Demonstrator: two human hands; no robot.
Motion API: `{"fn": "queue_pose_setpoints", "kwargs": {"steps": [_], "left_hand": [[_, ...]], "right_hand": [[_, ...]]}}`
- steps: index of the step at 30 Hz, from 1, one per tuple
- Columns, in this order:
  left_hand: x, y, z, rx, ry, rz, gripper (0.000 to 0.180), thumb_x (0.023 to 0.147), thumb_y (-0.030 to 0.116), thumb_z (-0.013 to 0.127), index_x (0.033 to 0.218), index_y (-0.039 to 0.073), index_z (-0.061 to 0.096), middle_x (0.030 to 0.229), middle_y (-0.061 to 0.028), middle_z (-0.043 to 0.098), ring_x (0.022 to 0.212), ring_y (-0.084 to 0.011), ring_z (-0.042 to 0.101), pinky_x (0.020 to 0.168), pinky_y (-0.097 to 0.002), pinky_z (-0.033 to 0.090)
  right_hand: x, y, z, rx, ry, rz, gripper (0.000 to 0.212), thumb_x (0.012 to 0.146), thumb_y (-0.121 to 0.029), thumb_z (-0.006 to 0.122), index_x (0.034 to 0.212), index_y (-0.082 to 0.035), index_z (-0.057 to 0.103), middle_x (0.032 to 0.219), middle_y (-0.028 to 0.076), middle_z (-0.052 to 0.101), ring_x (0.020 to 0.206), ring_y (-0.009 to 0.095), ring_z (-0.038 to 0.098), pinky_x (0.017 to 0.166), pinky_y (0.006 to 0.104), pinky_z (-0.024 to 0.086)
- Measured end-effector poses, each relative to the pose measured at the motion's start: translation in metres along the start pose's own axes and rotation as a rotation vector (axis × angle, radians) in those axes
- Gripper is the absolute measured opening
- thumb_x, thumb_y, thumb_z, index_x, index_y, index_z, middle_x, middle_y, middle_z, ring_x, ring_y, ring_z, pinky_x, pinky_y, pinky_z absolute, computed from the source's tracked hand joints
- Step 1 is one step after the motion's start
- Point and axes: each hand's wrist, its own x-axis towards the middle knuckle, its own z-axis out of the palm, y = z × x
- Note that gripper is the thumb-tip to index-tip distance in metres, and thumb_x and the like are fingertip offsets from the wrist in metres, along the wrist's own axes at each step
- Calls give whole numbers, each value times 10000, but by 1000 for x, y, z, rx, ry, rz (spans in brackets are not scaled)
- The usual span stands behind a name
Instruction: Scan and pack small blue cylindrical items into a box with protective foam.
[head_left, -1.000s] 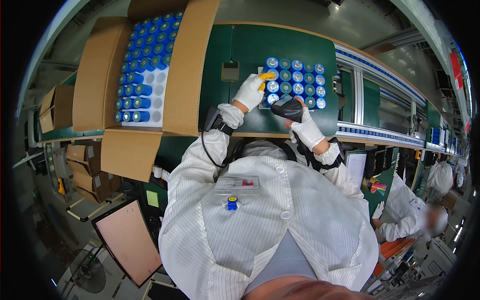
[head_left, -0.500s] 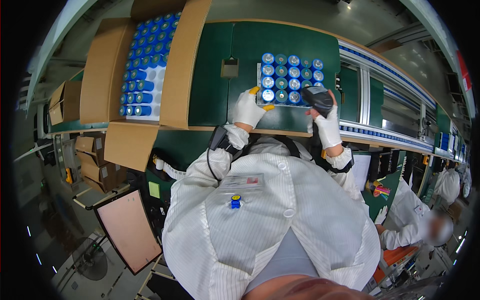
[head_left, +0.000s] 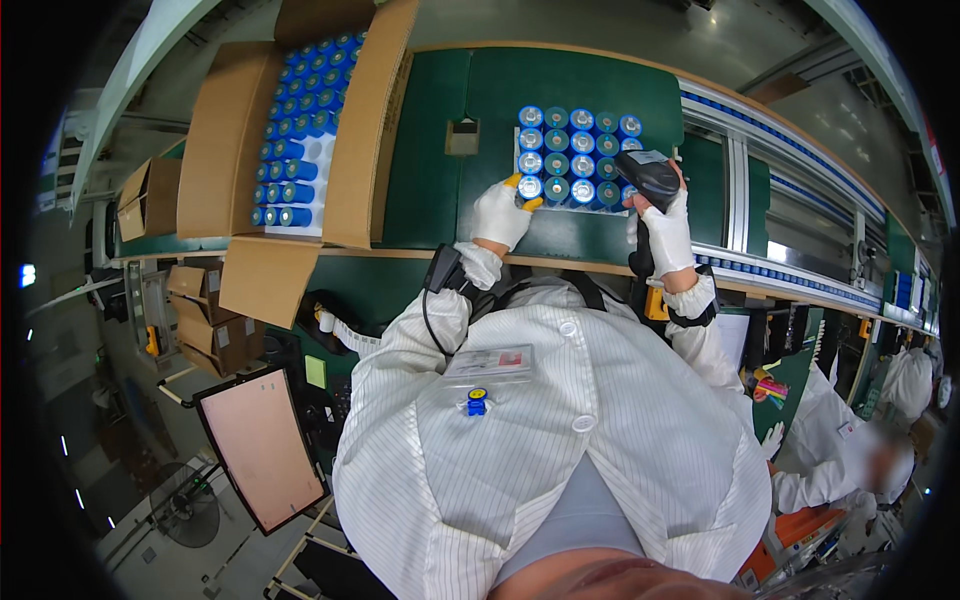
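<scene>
Blue cylindrical battery cells (head_left: 583,164) stand upright in rows on a white tray (head_left: 519,150). Some tops are silvery, others greenish. At the tray's near left corner is my left hand (head_left: 503,215), in a white glove with yellow fingertips. Its thumb and forefinger are spread apart beside that corner; whether they touch it I cannot tell. My right hand (head_left: 668,235), gloved in white with bare fingertips, grips a black handheld barcode scanner (head_left: 648,178). The scanner's head hangs at the right edge of the block of cells and hides part of the last column.
An open cardboard box (head_left: 225,150) holding more blue cells stands left on the green worktop (head_left: 430,150). Metal conveyor rails (head_left: 740,190) lined with cells run along the right. A screen (head_left: 260,445) stands lower left. A co-worker in white (head_left: 825,440) sits lower right.
The scanner in my right hand has shifted right and slightly away from me, uncovering more of the cells. My left thumb and forefinger have come closer together at the tray corner.
</scene>
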Motion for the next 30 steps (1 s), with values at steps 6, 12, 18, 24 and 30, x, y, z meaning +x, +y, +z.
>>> {"fn": "queue_pose_setpoints", "kwargs": {"steps": [6,12,18,24,30], "left_hand": [[9,13,-13,59,-193,-124,536,740,292,835,1191,67,655,1026,-176,699,923,-359,673,781,-427,555],[22,65,-39,93,11,210,512,776,269,772,1204,46,600,1187,-160,624,1121,-356,581,925,-439,497],[34,67,-3,226,-239,512,363,817,232,706,1129,51,676,1366,-104,554,1291,-341,473,1112,-534,316],[33,66,2,292,-280,518,354,856,269,673,1114,30,710,1395,-99,545,1314,-341,458,1138,-546,274],[32,61,6,212,-222,464,397,871,261,659,1212,59,661,1389,-93,548,1304,-344,462,1143,-541,272]], "right_hand": [[14,-1,-5,13,-52,22,771,923,-22,612,1544,-151,173,919,131,647,534,151,574,451,274,485],[58,-9,4,-68,-60,-14,837,888,-24,641,1544,-159,139,859,119,654,483,137,562,408,281,460],[85,-16,26,-113,-110,163,825,877,-19,596,1548,-183,145,846,81,645,510,128,554,433,275,474],[104,-6,27,-168,-119,168,821,882,-71,635,1545,-161,159,823,73,632,508,124,541,436,276,467],[87,-20,21,-139,-131,197,826,884,-75,642,1543,-175,155,833,79,630,523,128,548,441,281,469]]}}
